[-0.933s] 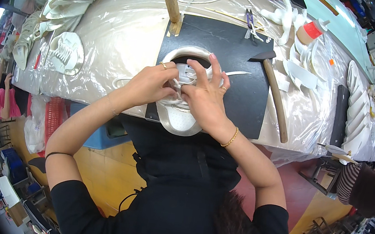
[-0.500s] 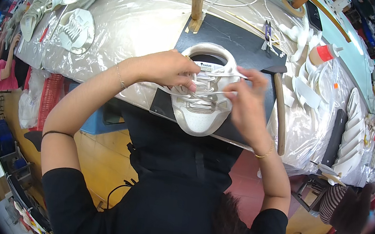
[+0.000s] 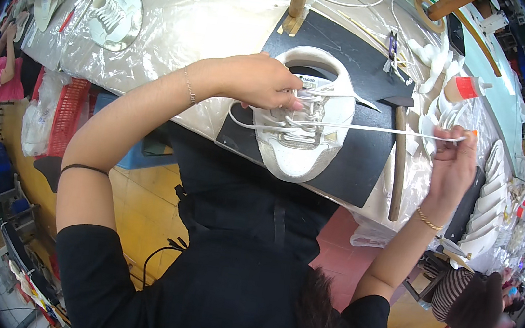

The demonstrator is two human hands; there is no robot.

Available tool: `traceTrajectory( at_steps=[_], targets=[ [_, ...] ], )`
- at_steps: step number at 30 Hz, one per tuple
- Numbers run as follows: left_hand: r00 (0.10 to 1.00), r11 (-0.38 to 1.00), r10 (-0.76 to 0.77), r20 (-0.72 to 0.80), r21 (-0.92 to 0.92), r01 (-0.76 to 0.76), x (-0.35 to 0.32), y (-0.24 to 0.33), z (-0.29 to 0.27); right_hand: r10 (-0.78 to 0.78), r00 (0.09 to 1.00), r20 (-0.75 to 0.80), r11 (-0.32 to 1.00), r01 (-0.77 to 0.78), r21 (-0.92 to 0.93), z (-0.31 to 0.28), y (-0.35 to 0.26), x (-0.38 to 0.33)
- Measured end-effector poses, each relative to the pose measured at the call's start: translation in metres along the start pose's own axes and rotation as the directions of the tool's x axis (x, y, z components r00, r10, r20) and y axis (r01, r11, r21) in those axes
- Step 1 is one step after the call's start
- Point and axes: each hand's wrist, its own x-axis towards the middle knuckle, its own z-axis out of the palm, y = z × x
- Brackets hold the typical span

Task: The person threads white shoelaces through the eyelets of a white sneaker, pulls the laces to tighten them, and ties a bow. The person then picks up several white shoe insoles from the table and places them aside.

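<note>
Toe toward the person, the white shoe lies on the black board, the right hand well off rightward pinching its stretched lace, the left hand nearer, over the shoe's left side, its grip hidden.

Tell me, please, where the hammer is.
In the head view, the hammer lies right of the white shoe, along the right edge of the black board, beneath the stretched lace.

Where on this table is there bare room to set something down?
Most: the table between the lone shoe and black board. Less: the board between the centre shoe and hammer, below the lace. Crowded: right of the hammer, with bottle and white pieces.
</note>
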Motion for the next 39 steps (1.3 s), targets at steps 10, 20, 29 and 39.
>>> traceTrajectory(
  at_steps=[10, 20, 29, 39],
  targets=[
    [0.993, 0.989, 0.089, -0.072, 0.121, -0.080, 0.000, 0.002, 0.002, -0.073, 0.995, -0.070, 0.979, 0.085, 0.185, -0.177, -0.144, 0.045],
    [0.987, 0.982, 0.112, -0.118, 0.162, -0.092, 0.001, 0.000, 0.007, -0.205, 0.944, -0.258, 0.975, 0.220, 0.030, -0.287, -0.238, 0.056],
    [0.979, 0.979, 0.137, -0.148, 0.173, -0.111, 0.004, -0.002, 0.009, -0.293, 0.883, -0.367, 0.955, 0.250, -0.159, -0.303, -0.231, 0.071],
    [0.899, 0.987, 0.131, -0.418, 0.145, -0.077, -0.012, 0.012, 0.021, -0.210, 0.973, 0.097, 0.958, 0.186, 0.216, -0.098, -0.220, -0.041]
  ],
)
